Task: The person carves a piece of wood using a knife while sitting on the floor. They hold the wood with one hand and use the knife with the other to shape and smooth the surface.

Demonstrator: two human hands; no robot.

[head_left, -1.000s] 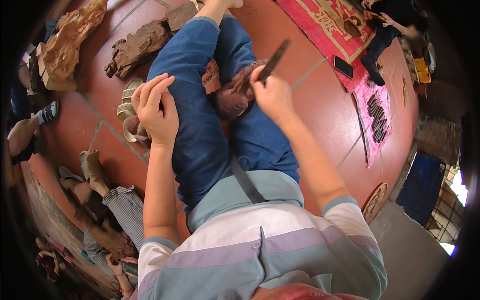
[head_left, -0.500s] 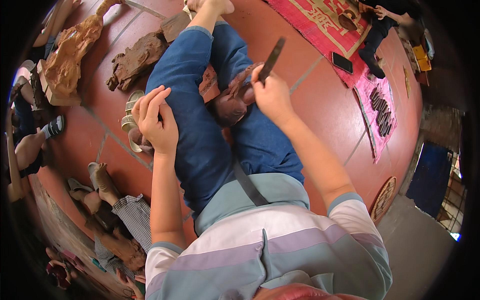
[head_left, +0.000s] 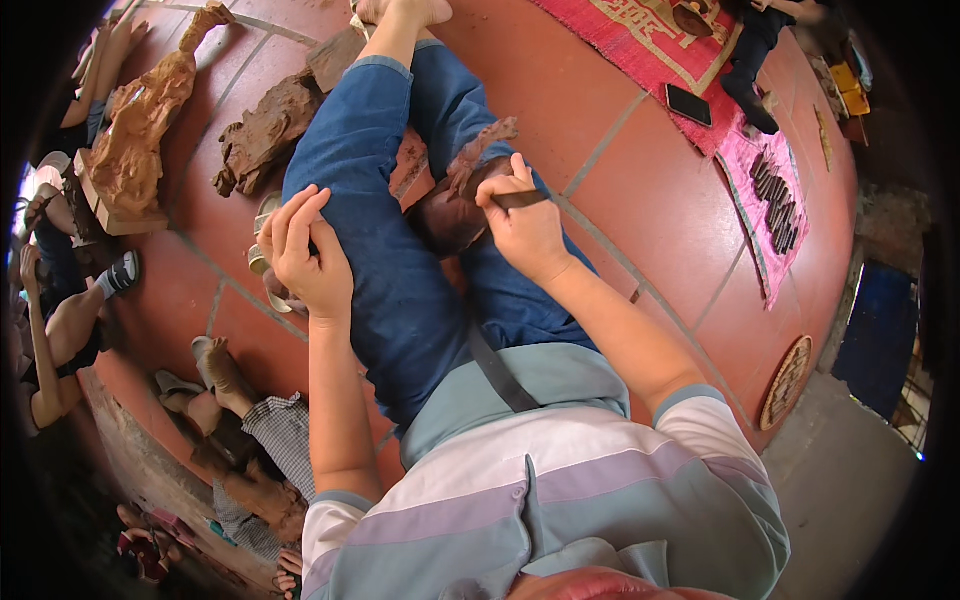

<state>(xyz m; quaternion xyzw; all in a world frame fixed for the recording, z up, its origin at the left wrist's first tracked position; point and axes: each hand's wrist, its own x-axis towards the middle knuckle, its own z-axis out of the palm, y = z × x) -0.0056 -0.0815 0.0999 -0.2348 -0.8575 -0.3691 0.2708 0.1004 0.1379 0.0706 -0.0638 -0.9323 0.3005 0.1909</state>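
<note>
Between my thighs, in the blue trousers (head_left: 375, 260), rests a dark reddish-brown carved piece of wood (head_left: 450, 215), with a rough, knobby part sticking up at its far end. My right hand (head_left: 530, 240) is closed around a dark, flat carving chisel (head_left: 522, 199) just right of the wood. Most of the chisel is hidden by the fingers. My left hand (head_left: 308, 262) is beside my left thigh, its fingers loosely bent and apart, holding nothing.
Rough wood carvings (head_left: 140, 135) lie on the red tiles at far left. A pink cloth (head_left: 745, 200) with several dark tools, a phone (head_left: 689, 105) and a red rug (head_left: 640, 60) are at right. Other people's legs (head_left: 70, 310) show at left; a round woven mat (head_left: 787, 383) leans at right.
My right hand has turned, so the chisel that pointed up and away now lies across the hand. The view has shifted slightly. My left hand stays by the thigh.
</note>
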